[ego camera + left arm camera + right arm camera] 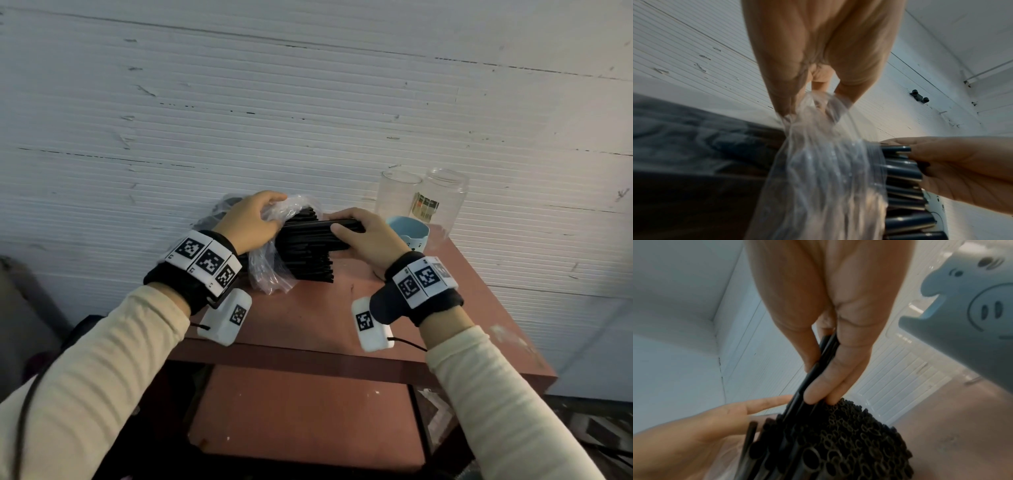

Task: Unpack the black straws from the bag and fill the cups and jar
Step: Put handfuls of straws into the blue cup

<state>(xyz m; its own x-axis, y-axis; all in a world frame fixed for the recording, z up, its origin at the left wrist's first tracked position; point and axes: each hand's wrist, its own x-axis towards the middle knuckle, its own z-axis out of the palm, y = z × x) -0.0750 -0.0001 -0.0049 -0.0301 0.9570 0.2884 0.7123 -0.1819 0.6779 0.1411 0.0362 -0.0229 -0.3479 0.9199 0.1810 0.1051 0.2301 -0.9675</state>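
Note:
A thick bundle of black straws (310, 251) lies on the red table (315, 322), half inside a clear plastic bag (270, 267). My left hand (255, 222) grips the bag's crumpled top (818, 110) and holds it back from the straws. My right hand (366, 236) pinches a few straws (818, 363) at the top of the bundle, thumb on one side and fingers on the other. The open straw ends (851, 439) face the right wrist camera. A light blue cup (411, 234) stands just right of my right hand, with a clear cup (397, 195) and a clear jar (442, 202) behind it.
The white ribbed wall (308, 102) rises directly behind the table. A lower red shelf (308, 418) sits under the tabletop. More crumpled plastic (219, 209) lies behind my left hand. The blue cup's pig face (982, 308) is close beside my right hand.

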